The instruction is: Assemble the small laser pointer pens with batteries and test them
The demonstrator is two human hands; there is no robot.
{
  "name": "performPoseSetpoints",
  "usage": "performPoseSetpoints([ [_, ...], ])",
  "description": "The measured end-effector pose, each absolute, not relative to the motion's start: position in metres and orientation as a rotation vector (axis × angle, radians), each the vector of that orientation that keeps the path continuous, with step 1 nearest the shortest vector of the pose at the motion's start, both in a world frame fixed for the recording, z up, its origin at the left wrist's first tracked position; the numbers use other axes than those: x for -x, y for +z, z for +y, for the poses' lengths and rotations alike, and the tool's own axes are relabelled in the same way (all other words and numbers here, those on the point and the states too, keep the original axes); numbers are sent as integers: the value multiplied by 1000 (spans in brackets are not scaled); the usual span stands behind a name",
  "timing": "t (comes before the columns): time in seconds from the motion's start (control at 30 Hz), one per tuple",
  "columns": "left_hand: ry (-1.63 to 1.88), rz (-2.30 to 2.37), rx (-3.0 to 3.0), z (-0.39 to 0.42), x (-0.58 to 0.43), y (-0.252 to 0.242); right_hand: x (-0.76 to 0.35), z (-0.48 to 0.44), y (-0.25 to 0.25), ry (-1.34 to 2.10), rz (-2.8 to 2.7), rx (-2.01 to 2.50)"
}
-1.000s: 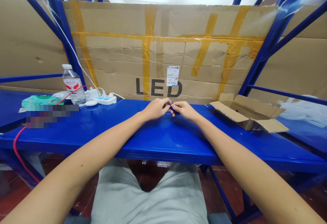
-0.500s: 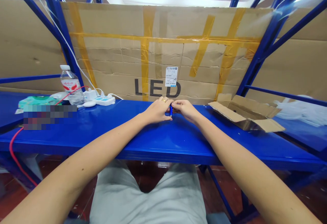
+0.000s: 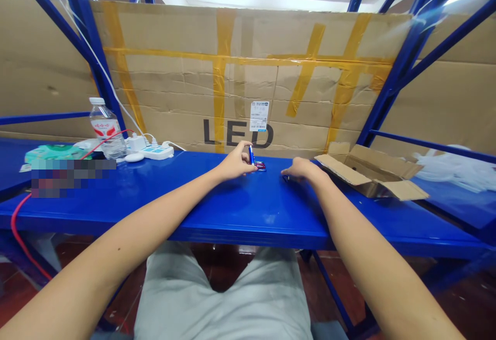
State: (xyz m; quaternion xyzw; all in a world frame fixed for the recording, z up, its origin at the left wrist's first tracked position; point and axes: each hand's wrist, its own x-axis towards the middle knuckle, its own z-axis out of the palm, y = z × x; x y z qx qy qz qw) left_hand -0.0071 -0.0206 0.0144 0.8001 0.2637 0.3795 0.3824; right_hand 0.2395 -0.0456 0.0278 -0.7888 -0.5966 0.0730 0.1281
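My left hand (image 3: 235, 163) is closed, with a small blue cylinder (image 3: 251, 155) between thumb and fingers. The cylinder stands nearly upright, slightly tilted, and has a silvery side. Just right of that hand, a few small dark, reddish shiny pieces (image 3: 261, 166) lie on the blue table. My right hand (image 3: 302, 169) rests low over the table farther right, its fingers pointing down and left. At those fingertips is a small dark thing (image 3: 285, 178), too small to name; the fingers partly hide it.
An open cardboard box (image 3: 364, 174) stands on the right of the blue table (image 3: 240, 211). On the left are a water bottle (image 3: 106, 128), a white power strip (image 3: 157, 151), a green packet (image 3: 58, 153) and a red cable (image 3: 17, 226). A large cardboard sheet (image 3: 174, 87) closes off the back.
My hands were together around the blue cylinder. Now the right hand has moved away to the right and down to the table, while the left keeps the cylinder. The reddish pieces have come into view.
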Motion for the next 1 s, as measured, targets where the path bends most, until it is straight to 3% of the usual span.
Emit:
performPoseSetpoints([
  [0.3, 896, 719, -1575, -19, 4, 18, -200, -51, 22, 273, -1964, 2135],
  [0.5, 955, 852, -1789, -18, 4, 17, -189, -57, 20, 1091, -1752, 1405],
  [0.7, 1088, 791, -2187, -18, 3, 13, -182, -61, 20, 1387, -1631, 1021],
  [0.87, 983, 867, -2105, -21, 4, 15, -174, -66, 19, 1356, -1703, 988],
  [1.0, 890, 889, -1893, -23, 4, 17, -170, -62, 15, 1092, -1875, 1056],
])
